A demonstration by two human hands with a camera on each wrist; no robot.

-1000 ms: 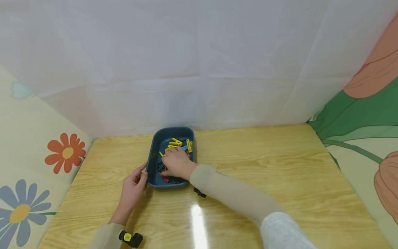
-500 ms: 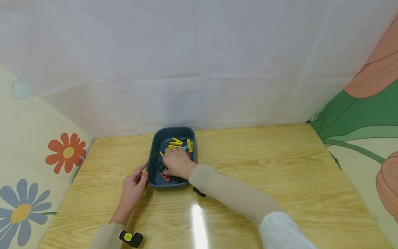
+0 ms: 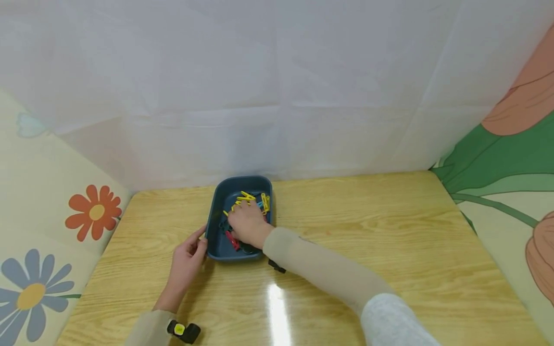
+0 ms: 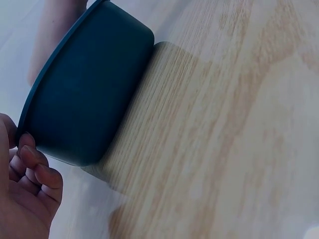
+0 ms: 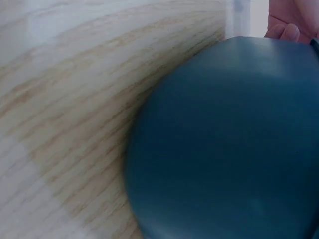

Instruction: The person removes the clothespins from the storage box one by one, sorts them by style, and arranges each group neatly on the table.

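Note:
A dark blue plastic tub (image 3: pixel 209 245) stands on the table, holding several small clothespins. My left hand (image 3: pixel 187 257) pinches its left rim; in the left wrist view, the fingertips (image 4: pixel 27 142) meet the rim. Inside the tub, my right hand (image 3: pixel 248 223) reaches down among the clothespins, palm down. Yellow clothespins (image 3: pixel 245 196) lie beyond its knuckles, a blue one (image 3: pixel 260 204) to their right. Near its thumb lies a red clothespin (image 3: pixel 232 240), with dark ones beside it. The right fingertips are hidden, so I cannot tell whether they hold a clothespin.
The wood-grain table (image 3: pixel 368 230) extends to both sides of the tub. A white sheet (image 3: pixel 277 96) hangs at its back edge, close behind the tub. Flower-patterned panels (image 3: pixel 93 211) stand at the sides. The tub's outer wall (image 5: pixel 224 149) fills much of the right wrist view.
The red clothespin by my right thumb has shifted and turned, and more of it shows. My right hand has moved slightly within the tub; the left hand keeps its hold on the rim.

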